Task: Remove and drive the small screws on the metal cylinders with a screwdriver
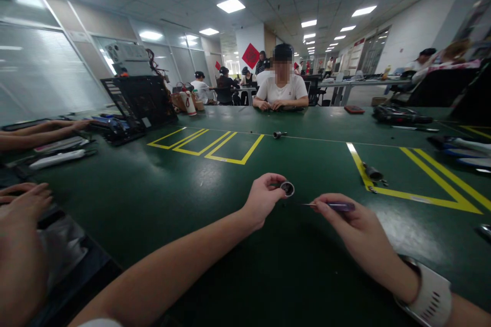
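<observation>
My left hand [266, 196] grips a small round metal part [287, 189], its hollow open end turned toward me and dark pieces showing inside. In my right hand [347, 219] is a screwdriver [340, 206] with a purple handle, held between thumb and fingers. Its thin shaft points left at the metal part, with a gap between them. Both hands are above the green table [215, 204]. Right of them, a dark cylindrical metal part [372, 171] lies by the yellow tape, with small bits near it. Farther back lies another small metal part [279, 134].
Yellow tape outlines [226, 158] mark the table. At left stand a black computer case [143, 97] and a white tool [57, 159]; another person's hands [23, 199] are close by. Across the table sits a person [282, 89]. Black items [402, 113] lie at the right.
</observation>
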### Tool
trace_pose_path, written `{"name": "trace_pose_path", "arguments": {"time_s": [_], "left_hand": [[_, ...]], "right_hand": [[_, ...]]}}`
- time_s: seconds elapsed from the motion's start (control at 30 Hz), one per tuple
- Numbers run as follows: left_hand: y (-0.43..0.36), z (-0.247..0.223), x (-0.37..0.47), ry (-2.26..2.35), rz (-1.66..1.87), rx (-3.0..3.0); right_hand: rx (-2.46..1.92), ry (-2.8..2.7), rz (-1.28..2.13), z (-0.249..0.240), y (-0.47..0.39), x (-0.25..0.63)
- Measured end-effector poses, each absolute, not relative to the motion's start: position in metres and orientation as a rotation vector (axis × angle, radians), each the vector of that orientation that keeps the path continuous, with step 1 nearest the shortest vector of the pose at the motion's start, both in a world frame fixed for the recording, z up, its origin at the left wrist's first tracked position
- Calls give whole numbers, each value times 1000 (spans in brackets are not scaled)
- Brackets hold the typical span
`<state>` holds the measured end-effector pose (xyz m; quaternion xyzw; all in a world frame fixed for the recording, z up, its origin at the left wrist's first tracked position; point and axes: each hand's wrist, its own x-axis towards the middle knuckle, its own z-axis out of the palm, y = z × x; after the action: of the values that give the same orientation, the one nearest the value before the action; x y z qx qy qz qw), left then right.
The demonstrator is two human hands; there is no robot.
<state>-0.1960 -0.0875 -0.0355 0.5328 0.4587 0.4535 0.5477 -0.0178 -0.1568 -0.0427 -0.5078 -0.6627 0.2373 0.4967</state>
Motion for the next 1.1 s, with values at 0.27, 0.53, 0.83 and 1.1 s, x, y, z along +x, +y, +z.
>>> {"name": "trace_pose_path", "arguments": {"time_s": [0.27, 0.53, 0.83, 1.1], "left_hand": [[-84, -41, -196, 1145, 1124, 1211], [-86, -41, -194, 1183, 1086, 1230], [-85, -45, -192, 1191, 1115, 1227], [-85, -43, -192, 1200, 1133, 1124]], "right_hand": [[-1332, -1563, 740, -49, -147, -18], [-1351, -1565, 810, -45, -144, -23], [-1348, -1536, 848, -51, -140, -25], [-1329, -1540, 836, -54, -139, -24]]}}
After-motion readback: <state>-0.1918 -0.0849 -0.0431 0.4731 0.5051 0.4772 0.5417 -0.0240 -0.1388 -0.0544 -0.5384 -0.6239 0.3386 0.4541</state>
